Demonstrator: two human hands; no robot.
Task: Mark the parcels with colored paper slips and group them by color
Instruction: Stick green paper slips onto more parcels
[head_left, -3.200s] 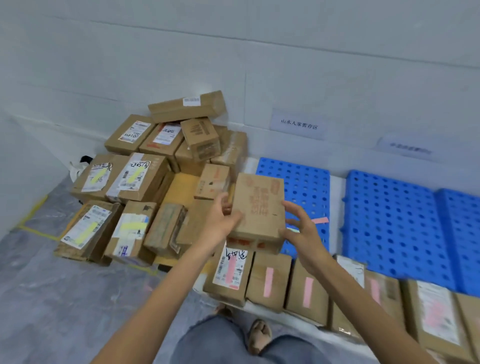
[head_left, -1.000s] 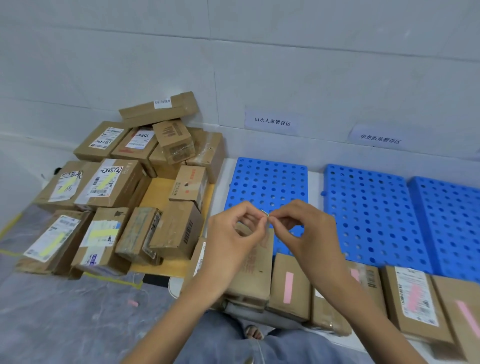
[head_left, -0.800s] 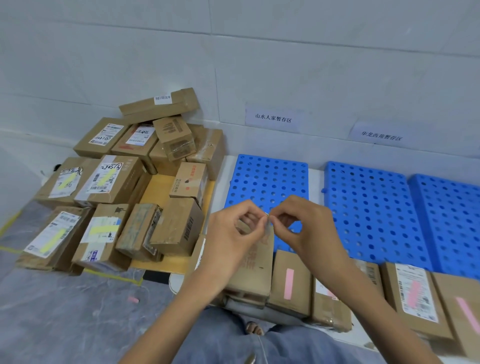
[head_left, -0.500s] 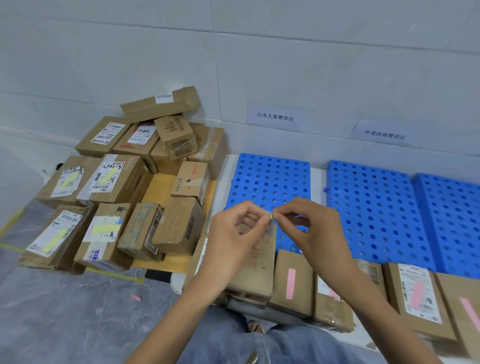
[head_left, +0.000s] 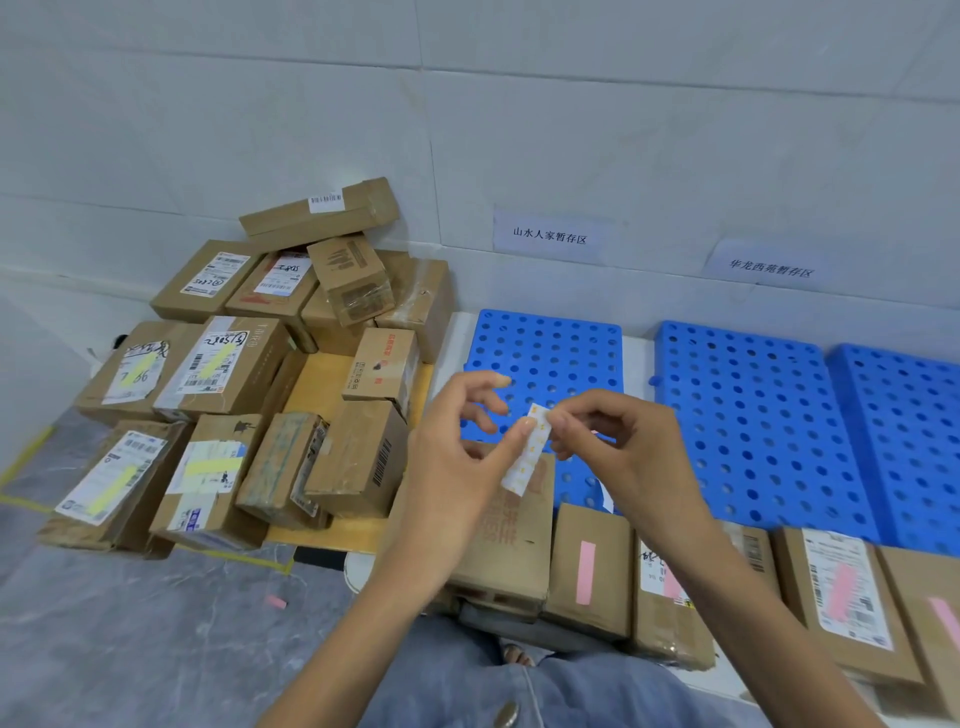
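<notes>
Paper slip (head_left: 522, 467), white with orange specks, pinched by left hand (head_left: 457, 467) and right hand (head_left: 623, 457).

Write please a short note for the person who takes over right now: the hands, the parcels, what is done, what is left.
Hands: the left hand and the right hand both pinch one paper slip over an unmarked box.
Parcels: pink-marked boxes stand in the front row by the blue pallets; yellow-marked boxes lie at the left.
Done: those two groups.
Left: probably stick this slip on, then mark the plain boxes by the wall.
</notes>
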